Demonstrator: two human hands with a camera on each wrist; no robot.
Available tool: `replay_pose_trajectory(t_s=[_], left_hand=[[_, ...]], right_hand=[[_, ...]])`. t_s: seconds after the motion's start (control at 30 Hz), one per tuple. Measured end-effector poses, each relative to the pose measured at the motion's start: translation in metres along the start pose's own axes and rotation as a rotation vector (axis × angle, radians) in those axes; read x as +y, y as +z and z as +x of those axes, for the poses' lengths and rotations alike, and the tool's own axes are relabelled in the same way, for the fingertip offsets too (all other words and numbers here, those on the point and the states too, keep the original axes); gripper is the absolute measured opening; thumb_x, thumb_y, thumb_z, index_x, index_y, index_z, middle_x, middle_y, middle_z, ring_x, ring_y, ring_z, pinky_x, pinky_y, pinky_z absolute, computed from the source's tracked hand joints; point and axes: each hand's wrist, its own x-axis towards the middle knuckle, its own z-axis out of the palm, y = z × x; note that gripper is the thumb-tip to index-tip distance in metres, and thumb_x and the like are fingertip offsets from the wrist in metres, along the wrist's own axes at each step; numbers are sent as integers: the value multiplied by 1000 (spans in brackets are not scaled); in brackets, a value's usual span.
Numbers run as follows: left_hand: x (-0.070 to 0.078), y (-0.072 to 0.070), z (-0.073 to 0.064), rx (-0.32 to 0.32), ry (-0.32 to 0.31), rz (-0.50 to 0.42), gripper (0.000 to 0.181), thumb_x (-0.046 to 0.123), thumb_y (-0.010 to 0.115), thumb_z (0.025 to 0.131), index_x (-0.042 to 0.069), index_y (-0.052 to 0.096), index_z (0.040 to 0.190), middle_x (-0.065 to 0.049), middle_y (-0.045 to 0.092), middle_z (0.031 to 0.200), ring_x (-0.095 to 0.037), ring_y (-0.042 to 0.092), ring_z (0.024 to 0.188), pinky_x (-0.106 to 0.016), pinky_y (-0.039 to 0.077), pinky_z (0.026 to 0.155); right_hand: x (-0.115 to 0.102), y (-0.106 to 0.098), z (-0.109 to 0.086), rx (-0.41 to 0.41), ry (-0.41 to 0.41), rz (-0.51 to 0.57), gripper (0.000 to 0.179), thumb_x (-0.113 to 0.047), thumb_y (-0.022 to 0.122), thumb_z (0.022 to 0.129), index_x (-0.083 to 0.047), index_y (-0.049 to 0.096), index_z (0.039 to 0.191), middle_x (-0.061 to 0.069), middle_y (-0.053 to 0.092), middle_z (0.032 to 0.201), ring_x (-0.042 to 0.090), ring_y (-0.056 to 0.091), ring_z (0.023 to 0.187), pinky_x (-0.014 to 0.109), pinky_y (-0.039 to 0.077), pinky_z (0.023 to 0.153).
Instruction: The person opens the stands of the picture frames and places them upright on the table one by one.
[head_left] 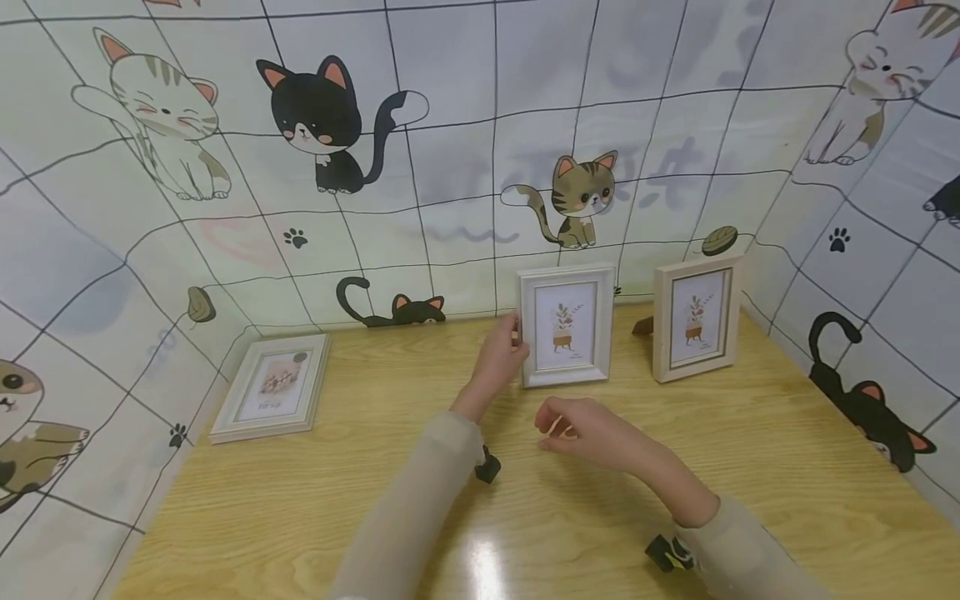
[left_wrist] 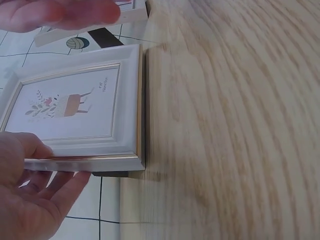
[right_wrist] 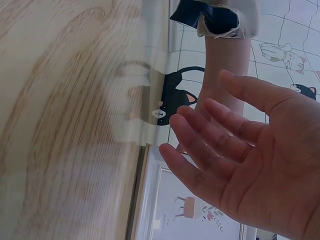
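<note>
A white picture frame with a potted-plant print stands upright on the wooden table, near the back wall. My left hand holds its left edge; in the left wrist view the thumb lies along the front border and the other fingers reach round the side. In front of this frame, my right hand hovers above the tabletop. Its fingers are loosely bent with nothing in them, and the right wrist view shows the palm facing the frame.
To the right stands a cream wooden frame with a similar print, propped by a brown stand. At the left, another white frame lies face up. A cloth printed with cats and grid lines covers the walls behind and beside the table.
</note>
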Motion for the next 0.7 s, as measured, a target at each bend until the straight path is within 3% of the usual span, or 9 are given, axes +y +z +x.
replay_pose_trajectory(t_s=[0.2,0.43,0.7], left_hand=[[-2,3,0,-17,13,72,52,4,55,97,6,42,147,-15,64,125,-27,67,107,-30,59,88],[-2,4,-5,-24,-56,12,63,13,55,101,12,27,158,-14,62,132,-26,65,115,-31,58,91],[0,-7,-11,-46,-55,-17,64,20,57,101,15,27,157,-10,56,144,-27,61,125,-36,55,100]], right_hand=[[0,3,2,-13,-6,3,22,-21,69,94,-5,65,107,2,72,99,16,70,92,23,57,79],[0,4,2,-23,-1,13,22,-22,69,94,-4,65,107,3,72,100,17,70,92,25,57,80],[-1,3,3,-25,-6,20,21,-21,69,94,-4,65,106,1,71,100,17,69,92,30,59,81]])
